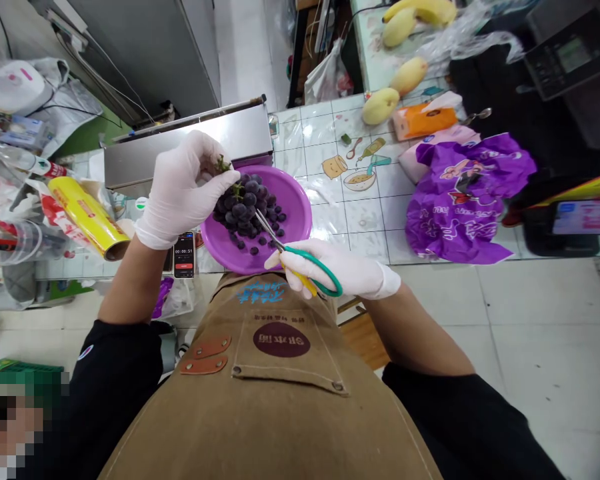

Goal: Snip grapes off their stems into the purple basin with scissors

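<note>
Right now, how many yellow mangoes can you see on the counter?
4, at the far counter end: one mango beside the orange box, one just behind it, two more farther back by the clear plastic bag. Others may be hidden.

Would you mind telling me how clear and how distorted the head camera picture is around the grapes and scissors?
Head view: even, bright light, no harsh shadows; the grapes, scissors and both gloved hands, left hand and right hand, are sharp; wide-angle bending curves the counter edge; a pixelated patch covers the lower left corner.

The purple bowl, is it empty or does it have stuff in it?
Not empty: loose grapes lie in the bowl.
</note>
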The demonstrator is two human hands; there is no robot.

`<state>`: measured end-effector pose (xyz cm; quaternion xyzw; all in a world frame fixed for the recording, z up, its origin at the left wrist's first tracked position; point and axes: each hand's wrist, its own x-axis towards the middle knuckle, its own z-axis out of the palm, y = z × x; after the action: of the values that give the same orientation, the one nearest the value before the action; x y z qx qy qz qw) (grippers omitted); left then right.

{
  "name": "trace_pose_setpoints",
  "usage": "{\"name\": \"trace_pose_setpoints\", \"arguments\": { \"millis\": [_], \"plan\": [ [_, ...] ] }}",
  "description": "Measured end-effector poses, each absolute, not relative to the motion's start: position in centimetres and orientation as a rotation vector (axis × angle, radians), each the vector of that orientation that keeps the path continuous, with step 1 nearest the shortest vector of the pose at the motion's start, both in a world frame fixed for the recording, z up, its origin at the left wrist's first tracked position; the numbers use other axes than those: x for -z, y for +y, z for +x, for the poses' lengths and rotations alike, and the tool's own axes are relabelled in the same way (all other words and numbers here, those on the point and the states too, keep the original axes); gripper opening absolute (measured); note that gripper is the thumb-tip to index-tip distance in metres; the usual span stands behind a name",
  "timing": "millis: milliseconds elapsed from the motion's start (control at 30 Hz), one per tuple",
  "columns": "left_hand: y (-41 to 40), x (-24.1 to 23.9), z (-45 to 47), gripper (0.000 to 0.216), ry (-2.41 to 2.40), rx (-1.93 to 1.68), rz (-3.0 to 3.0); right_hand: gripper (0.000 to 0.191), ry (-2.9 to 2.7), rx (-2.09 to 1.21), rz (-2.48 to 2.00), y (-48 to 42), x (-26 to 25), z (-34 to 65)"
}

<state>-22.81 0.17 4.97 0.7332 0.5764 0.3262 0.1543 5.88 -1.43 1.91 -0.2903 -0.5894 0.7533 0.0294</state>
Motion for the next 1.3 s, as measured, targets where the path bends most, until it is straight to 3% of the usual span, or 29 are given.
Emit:
{"name": "trace_pose_setpoints", "arguments": {
  "millis": [200,567,967,1100,1300],
  "plan": [
    [0.4,-3.0,-23.2,0.021,1.505,-1.161,2.150,0.079,-1.612,-2.510,-0.662,-0.7,-1.6,4.5],
    [-2.6,-0.7,-20.7,0.016,1.500,-1.337,1.989,0.067,-1.022,-2.852,-0.878,0.0,-3.0,3.6],
    [-4.4,0.5,-18.7,0.020,1.462,-1.275,1.927,0.078,-1.384,-2.986,-1.109,3.5,-4.2,5.5],
    [-4.6,0.7,-18.8,0.019,1.413,-1.295,1.845,0.078,-1.932,-2.810,-1.161,4.2,-4.9,6.4],
    [-4.3,0.6,-19.0,0.018,1.363,-1.266,1.809,0.074,-2.655,-2.232,-1.260,4.0,-5.0,6.4]
  ]
}}
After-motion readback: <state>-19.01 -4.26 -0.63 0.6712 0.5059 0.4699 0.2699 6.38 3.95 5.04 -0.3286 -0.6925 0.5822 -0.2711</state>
